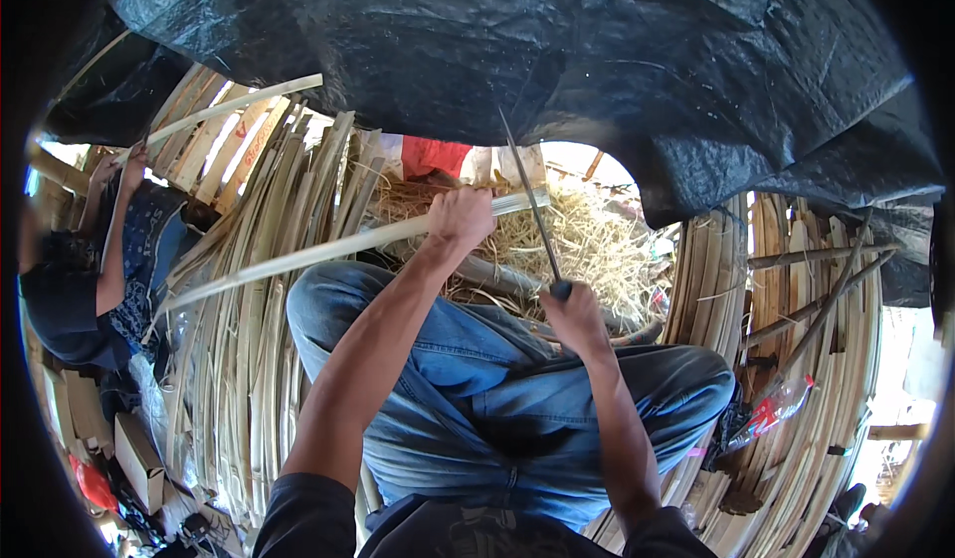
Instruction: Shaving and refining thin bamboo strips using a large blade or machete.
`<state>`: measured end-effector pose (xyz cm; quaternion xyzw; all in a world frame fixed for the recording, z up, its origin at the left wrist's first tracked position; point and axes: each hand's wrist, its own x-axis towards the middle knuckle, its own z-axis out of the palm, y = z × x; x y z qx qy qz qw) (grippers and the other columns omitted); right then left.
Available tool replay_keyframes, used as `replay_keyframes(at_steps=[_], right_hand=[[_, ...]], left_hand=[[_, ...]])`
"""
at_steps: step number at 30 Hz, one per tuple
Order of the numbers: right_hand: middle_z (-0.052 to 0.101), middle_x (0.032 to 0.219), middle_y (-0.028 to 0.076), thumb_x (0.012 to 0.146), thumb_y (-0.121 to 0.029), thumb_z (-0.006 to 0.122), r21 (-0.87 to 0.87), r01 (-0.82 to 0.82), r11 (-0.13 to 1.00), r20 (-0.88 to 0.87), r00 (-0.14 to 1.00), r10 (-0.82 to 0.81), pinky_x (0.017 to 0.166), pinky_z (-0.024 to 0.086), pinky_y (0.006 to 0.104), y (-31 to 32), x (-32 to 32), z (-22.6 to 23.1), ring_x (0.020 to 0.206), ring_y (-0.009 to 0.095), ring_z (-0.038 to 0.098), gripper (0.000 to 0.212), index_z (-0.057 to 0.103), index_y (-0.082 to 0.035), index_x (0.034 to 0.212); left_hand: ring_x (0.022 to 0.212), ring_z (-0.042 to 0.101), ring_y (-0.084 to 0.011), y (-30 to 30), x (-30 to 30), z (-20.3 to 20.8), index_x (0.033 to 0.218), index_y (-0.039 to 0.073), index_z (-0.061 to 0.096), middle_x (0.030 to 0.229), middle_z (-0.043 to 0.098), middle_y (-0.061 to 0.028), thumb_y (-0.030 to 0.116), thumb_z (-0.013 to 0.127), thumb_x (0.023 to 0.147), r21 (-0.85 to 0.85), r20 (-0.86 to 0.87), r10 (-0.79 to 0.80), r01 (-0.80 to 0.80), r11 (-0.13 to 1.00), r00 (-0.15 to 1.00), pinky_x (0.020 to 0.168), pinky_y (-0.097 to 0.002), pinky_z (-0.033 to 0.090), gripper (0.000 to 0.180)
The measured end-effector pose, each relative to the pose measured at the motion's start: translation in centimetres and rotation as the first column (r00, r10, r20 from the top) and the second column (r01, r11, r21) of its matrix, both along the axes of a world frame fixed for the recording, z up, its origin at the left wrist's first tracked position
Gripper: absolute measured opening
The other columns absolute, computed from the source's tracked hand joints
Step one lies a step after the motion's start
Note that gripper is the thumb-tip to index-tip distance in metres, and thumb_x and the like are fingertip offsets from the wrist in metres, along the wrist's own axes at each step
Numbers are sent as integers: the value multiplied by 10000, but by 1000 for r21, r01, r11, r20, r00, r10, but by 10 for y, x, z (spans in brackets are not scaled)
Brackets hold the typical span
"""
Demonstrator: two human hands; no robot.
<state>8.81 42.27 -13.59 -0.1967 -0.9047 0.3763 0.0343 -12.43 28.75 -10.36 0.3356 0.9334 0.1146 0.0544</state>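
Note:
My left hand (462,217) is closed around a long pale bamboo strip (328,249), gripping it near its right end. The strip slants down to the left past my knee, toward the slatted floor. In my right hand (577,317) is a long, thin-bladed knife (532,192) with a dark handle, its point upward. The blade crosses the strip's right end just beyond my left fist; whether it touches or only passes in front, I cannot tell. My bent legs in blue jeans lie beneath both hands.
Curly shavings (594,250) heap up beyond my knees. Bamboo slats (264,339) spread on the left, more on the right with a plastic bottle (781,409). A black tarp (597,51) hangs ahead. At far left a co-worker's hands (131,168) hold another strip (234,107).

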Motion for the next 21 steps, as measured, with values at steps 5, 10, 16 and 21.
replay_keyframes(at_steps=[5, 10, 16, 21], right_hand=[[636, 606, 181, 868, -251, 660, -154, 193, 969, 272, 951, -146, 604, 512, 427, 1, -14, 37, 560, 303, 646, 334, 652, 37, 700], [613, 601, 211, 847, -231, 657, -163, 196, 967, 131, 976, -175, 584, 501, 441, -2, -34, 22, 558, 318, 641, 334, 619, 60, 689], [592, 569, 182, 845, -237, 659, -170, 119, 978, 153, 984, -93, 562, 479, 431, -11, -5, 37, 523, 267, 602, 348, 618, 52, 657], [594, 557, 163, 846, -218, 635, -189, 164, 968, 206, 971, -124, 552, 481, 426, 1, -23, 11, 513, 252, 606, 330, 621, 42, 643]], left_hand=[[881, 753, -342, 11, 11, -6, 1003, 57, 747, 918, 751, -203, 135, 612, 883, 14, 70, -31, 30, 999, 997, 811, -479, 579, 197], [858, 752, -358, 4, 4, -11, 970, 49, 748, 922, 749, -217, 140, 634, 872, 89, 57, 59, -64, 994, 997, 775, -494, 589, 176], [920, 744, -354, -10, -8, -2, 1023, 82, 764, 948, 756, -188, 140, 656, 857, 100, 58, 164, -169, 981, 985, 817, -485, 572, 207], [920, 745, -342, 3, -3, -12, 1011, 101, 766, 995, 755, -179, 199, 662, 873, 67, 85, 112, -118, 991, 990, 810, -470, 577, 199]])
